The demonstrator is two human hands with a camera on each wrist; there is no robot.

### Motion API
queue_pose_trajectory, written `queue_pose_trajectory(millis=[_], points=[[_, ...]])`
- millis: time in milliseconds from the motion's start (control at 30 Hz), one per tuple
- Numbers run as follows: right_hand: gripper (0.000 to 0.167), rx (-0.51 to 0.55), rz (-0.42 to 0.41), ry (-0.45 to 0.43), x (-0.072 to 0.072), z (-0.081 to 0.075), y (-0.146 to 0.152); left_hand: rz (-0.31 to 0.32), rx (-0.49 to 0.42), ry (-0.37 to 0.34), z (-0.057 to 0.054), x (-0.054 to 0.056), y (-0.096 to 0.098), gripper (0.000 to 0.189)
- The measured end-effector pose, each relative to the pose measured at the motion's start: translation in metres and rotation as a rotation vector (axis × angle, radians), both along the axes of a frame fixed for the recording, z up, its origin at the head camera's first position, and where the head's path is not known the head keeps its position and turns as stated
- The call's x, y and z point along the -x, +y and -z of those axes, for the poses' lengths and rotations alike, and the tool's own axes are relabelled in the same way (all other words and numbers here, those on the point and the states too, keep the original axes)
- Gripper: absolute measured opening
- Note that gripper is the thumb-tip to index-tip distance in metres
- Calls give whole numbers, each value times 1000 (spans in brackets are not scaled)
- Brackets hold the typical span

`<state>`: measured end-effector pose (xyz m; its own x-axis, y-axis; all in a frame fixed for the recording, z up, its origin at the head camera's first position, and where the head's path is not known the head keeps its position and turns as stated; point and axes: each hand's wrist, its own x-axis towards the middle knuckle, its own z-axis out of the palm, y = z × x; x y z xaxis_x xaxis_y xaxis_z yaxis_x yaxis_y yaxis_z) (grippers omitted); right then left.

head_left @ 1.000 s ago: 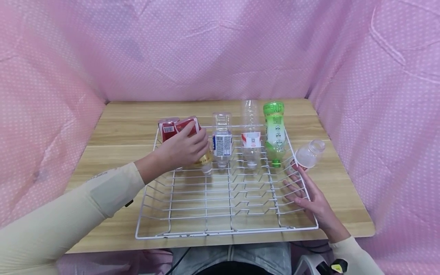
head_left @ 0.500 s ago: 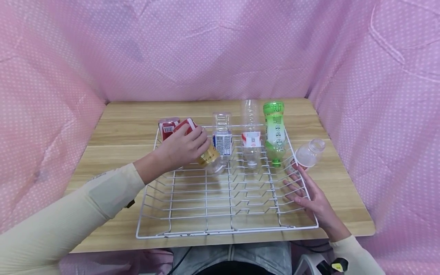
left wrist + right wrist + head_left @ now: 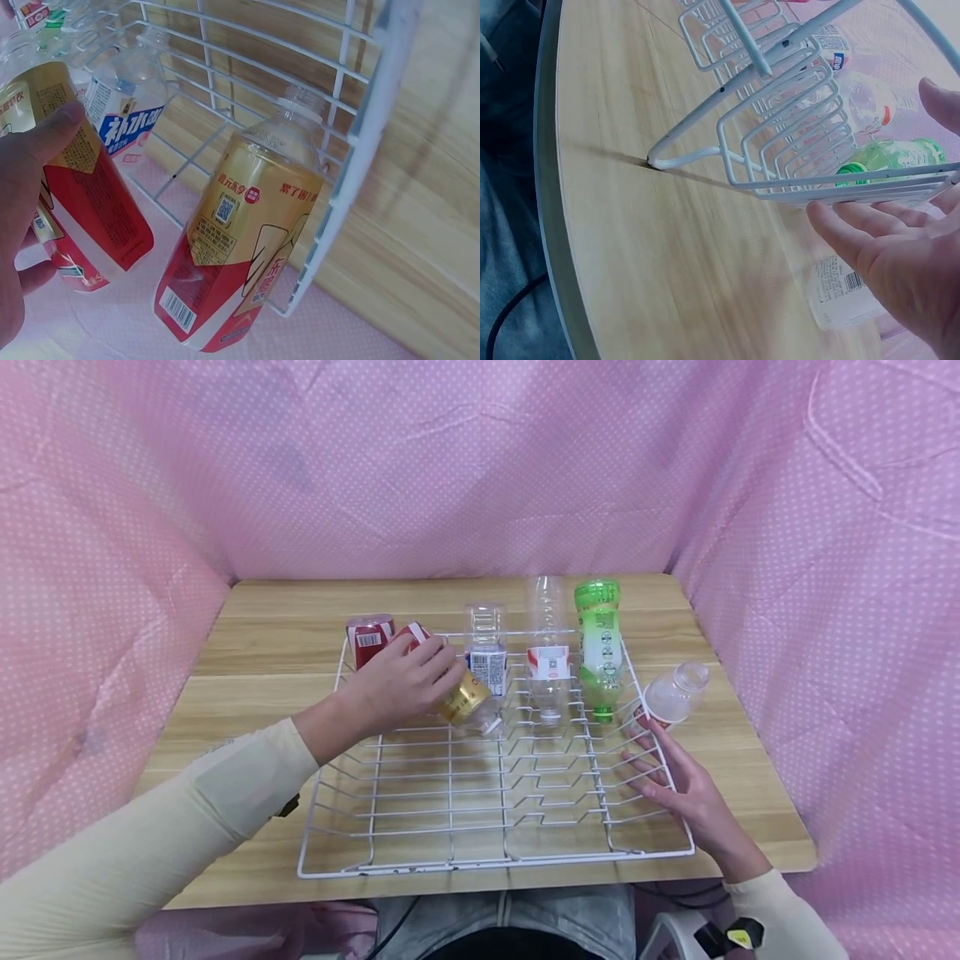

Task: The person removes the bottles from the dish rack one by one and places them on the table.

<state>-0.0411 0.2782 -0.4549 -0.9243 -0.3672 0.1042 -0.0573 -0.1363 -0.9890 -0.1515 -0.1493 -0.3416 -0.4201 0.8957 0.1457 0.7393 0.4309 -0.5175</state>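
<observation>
My left hand [image 3: 401, 685] grips a red and gold plastic bottle [image 3: 463, 697] around its body. The bottle is tilted over the white wire rack [image 3: 495, 864], its clear neck pointing down and right. In the left wrist view the thumb lies across the gold part of the held bottle [image 3: 97, 187], and a matching red and gold bottle [image 3: 240, 232] leans neck-down at the rack's end. My right hand [image 3: 690, 785] is at the rack's right side, fingers extended against the side wires and thumb apart, as the right wrist view shows.
Along the rack's back stand a clear bottle with a blue-and-white label [image 3: 487, 670], a taller clear bottle [image 3: 549, 664] and a green bottle [image 3: 600, 639], all neck-down. Outside the rack, a clear bottle [image 3: 675, 693] lies beside its right side on the wooden table [image 3: 738, 777].
The bottle in my left hand has tipped further, its neck swinging to the right across the rack. The left hand has shifted slightly right; the right hand stays nearly still.
</observation>
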Motion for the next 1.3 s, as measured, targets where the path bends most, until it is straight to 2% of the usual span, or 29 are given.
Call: queue_pose_trajectory(millis=[200, 600, 767, 900, 1067, 1300], points=[[83, -26, 13, 11, -1, -2, -1, -39, -33, -104, 1, -3, 4, 89], [84, -164, 48, 37, -3, -4, -2, -68, -40, -161, 7, -6, 6, 85], [84, -257, 77, 92, -4, -7, -5, -72, -64, -215, 8, -9, 8, 85], [83, -349, 150, 180, -6, -9, -7, -97, -119, -281, 10, -11, 10, 84], [81, -344, 214, 302, -6, -11, -11, -135, -190, -378, 14, -14, 15, 83], [80, -375, 219, 324, -7, -10, -12, -146, -197, -421, 23, -19, 24, 82]])
